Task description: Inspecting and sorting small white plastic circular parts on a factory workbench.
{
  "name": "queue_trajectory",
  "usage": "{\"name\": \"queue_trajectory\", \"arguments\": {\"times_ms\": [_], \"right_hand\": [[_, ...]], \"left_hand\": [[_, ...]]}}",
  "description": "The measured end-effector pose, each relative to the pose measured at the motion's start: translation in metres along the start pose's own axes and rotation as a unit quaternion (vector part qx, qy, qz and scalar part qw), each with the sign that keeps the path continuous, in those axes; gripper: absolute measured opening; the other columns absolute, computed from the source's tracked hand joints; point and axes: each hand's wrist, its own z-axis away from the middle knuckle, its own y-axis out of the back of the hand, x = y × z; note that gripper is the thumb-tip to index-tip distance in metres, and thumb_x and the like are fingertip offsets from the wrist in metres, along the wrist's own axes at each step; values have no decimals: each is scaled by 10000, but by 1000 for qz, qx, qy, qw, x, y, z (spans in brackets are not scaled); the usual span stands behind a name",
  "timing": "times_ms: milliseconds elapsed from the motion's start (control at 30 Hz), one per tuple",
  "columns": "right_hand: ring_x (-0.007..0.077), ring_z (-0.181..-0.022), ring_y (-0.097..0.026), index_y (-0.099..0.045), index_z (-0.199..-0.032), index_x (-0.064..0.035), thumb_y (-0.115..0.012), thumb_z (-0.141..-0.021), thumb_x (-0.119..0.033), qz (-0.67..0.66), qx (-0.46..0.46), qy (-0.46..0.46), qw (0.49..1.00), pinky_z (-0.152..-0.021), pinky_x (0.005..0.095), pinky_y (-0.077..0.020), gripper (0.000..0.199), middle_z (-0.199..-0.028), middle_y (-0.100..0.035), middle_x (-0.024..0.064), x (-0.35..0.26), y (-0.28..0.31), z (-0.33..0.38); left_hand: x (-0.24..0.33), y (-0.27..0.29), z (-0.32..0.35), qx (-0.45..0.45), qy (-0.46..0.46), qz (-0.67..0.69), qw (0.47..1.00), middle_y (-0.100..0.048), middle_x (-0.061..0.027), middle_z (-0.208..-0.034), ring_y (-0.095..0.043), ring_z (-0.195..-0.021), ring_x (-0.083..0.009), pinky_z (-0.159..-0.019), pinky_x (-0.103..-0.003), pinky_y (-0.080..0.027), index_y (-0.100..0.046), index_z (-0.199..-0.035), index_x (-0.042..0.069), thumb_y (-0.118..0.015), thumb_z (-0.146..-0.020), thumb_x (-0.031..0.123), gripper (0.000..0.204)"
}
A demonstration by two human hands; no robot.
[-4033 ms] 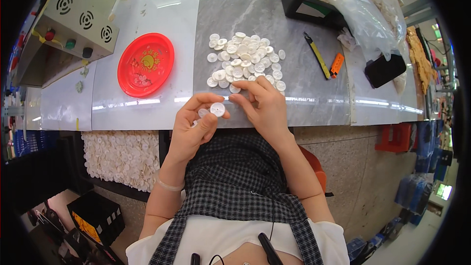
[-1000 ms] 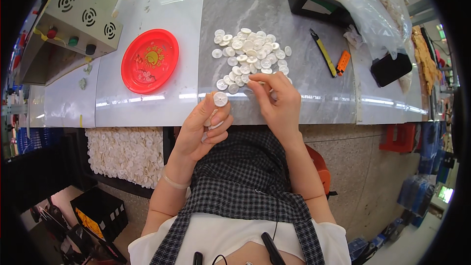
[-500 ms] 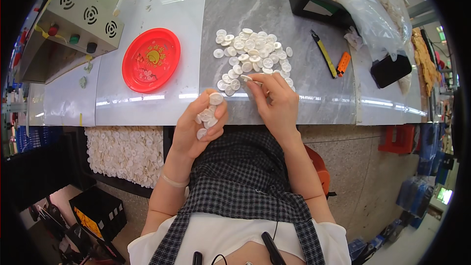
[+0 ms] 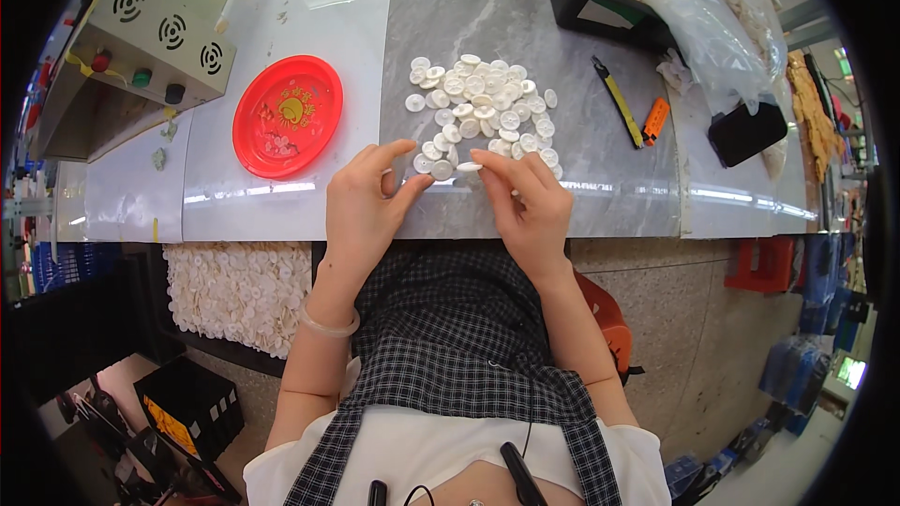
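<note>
A: What are the hands doing?

B: The right hand (image 4: 536,206) pinches one white disc (image 4: 468,167) edge-on between thumb and fingertips. The left hand (image 4: 359,206) faces it, thumb and forefinger parted; its palm is hidden, so I cannot tell whether the other fingers hold anything.

A: And the other discs?

B: A loose pile of white discs (image 4: 487,98) lies just beyond both hands, its nearest pieces close to the left fingertips and the pinched disc.

A: What are they lying on?

B: A glossy table (image 4: 614,201), grey-veined past the right hand and paler past the left. Left of the left hand sits a red plate (image 4: 242,126); farther that way, a metal box (image 4: 192,5) with knobs. Right of the right hand lie a yellow cutter (image 4: 616,101) and an orange tool (image 4: 656,120), then a black bin (image 4: 586,19) and a clear bag (image 4: 727,52) farther out.

A: Anything lower?

B: Below and left of the left hand, a mass of white pieces (image 4: 239,295); far right of the right hand, a red stool (image 4: 757,267) on the speckled floor (image 4: 656,337).
</note>
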Motion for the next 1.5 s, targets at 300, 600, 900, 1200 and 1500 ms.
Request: {"name": "queue_trajectory", "arguments": {"times_ms": [300,600,900,1200,1500], "right_hand": [[130,-538,-513,-715,-1043,-133,-728,-765,-30,176,-68,102,977,-481,280,-420,297,-675,-504,16,14,16,2],[106,-536,-497,-705,-1062,-117,-752,-785,-120,39,-59,-13,997,-485,250,-385,281,-670,-504,14,13,20,2],[110,-532,-512,-691,-1071,-132,-791,-726,-238,138,-113,18,984,-480,267,-418,375,-692,-514,2,9,14,1],[100,-513,-484,-687,-1010,-110,-792,-728,-223,117,-95,11,989,-462,257,-398,321,-669,-505,-4,8,13,2],[90,-513,-478,-692,-1000,-106,-808,-711,-207,105,-58,31,992,-455,243,-386,327,-648,-491,-7,12,10,7]], "left_hand": [[0,-5,-4,-5,-2,4,1000,-489,-53,-629,-447,-512,-145,-513,-316,-393,-683,-953,30,-789,-734,168,280],[-15,13,16,-183,178,687,681,-583,-21,-737,-416,-482,-22,-374,-149,-282,-544,-1106,18,-501,-998,219,232],[7,6,34,-208,152,491,832,-648,-56,-851,-453,-503,0,-423,-123,-322,-543,-1101,28,-636,-881,118,255],[6,0,40,-197,97,518,827,-691,-52,-863,-561,-648,-9,-491,-126,-383,-578,-1067,46,-816,-746,126,407],[9,-2,40,-184,68,516,834,-695,-64,-850,-544,-630,-13,-477,-136,-380,-581,-1062,49,-827,-744,154,415]]}}
